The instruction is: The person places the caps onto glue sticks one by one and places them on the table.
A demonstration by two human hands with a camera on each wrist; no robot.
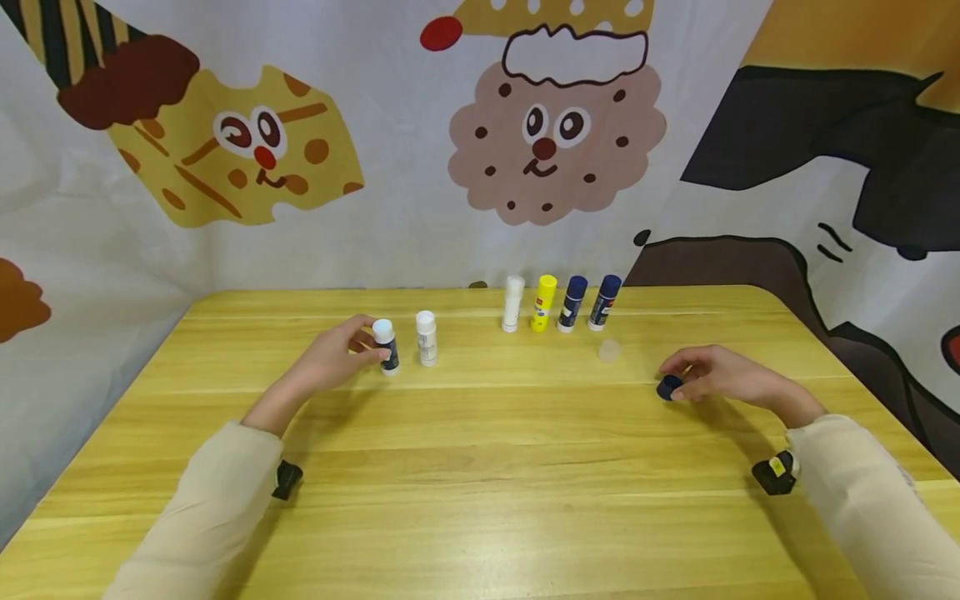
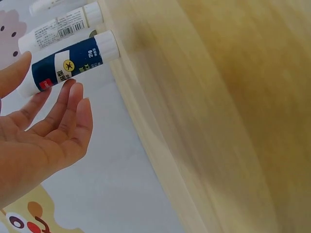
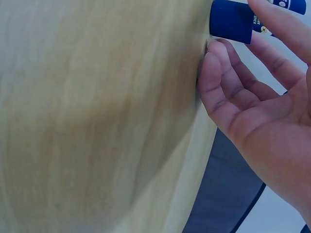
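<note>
My left hand (image 1: 339, 358) holds a glue stick (image 1: 384, 331) by its upper part, thumb on one side and fingers on the other. This stick stands upright, with a dark blue label (image 2: 80, 57) and white ends. Just to its right is a white glue stick (image 1: 427, 340) with printed text. At the right side of the table, my right hand (image 1: 723, 373) pinches a dark blue cap (image 3: 231, 22) between thumb and fingers, low over the wood. The cap's open end faces up in the head view.
Along the back of the wooden table (image 1: 480, 492) stand a white stick (image 1: 513, 304), a yellow glue stick (image 1: 543, 304) and two blue-capped ones (image 1: 573, 302). A translucent round piece (image 1: 609, 350) lies in front of them. Behind hangs a cartoon-printed cloth (image 1: 405, 167).
</note>
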